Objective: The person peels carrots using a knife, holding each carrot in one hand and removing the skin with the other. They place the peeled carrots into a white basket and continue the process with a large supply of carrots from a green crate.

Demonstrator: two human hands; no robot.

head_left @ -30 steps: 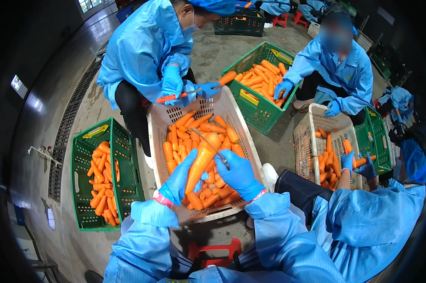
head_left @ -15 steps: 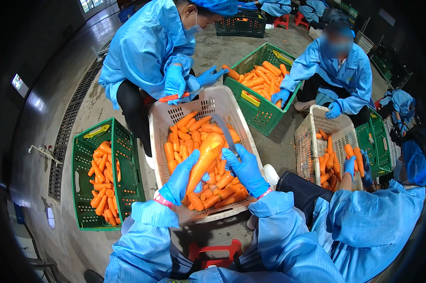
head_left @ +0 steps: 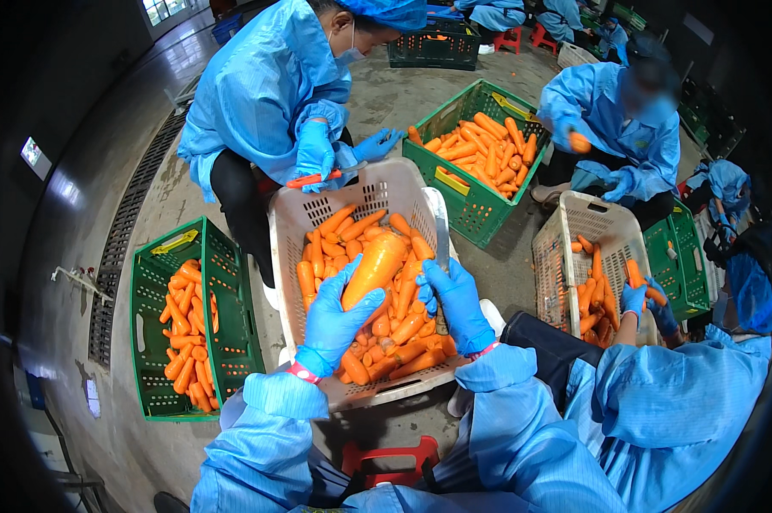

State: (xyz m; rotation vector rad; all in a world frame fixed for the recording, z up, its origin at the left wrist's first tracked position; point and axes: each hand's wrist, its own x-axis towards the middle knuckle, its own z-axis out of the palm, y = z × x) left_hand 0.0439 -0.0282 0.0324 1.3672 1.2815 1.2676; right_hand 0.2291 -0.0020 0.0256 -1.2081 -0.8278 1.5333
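My left hand (head_left: 334,323), in a blue glove, is closed around the lower end of a big, thick carrot (head_left: 377,267), whose broad end points up and away. To its right, my right hand (head_left: 456,303), also gloved, grips a knife (head_left: 441,235) with the blade standing up, apart from the carrot. The knife's handle is mostly hidden by my fingers. Both hands are over a white plastic crate (head_left: 386,395) full of carrots (head_left: 407,329), some of them under my hands.
Green crates with carrots stand at the left (head_left: 138,342) and beyond the white one (head_left: 467,209). Across from me a co-worker (head_left: 266,94) holds a red-handled knife (head_left: 313,180). Other workers sit at right near another white crate (head_left: 550,265). A red stool (head_left: 390,457) is below me.
My knife has swung from slanting beside the big carrot to upright and farther right. My left hand's grip on the carrot has shifted. A co-worker at back right has lifted a carrot.
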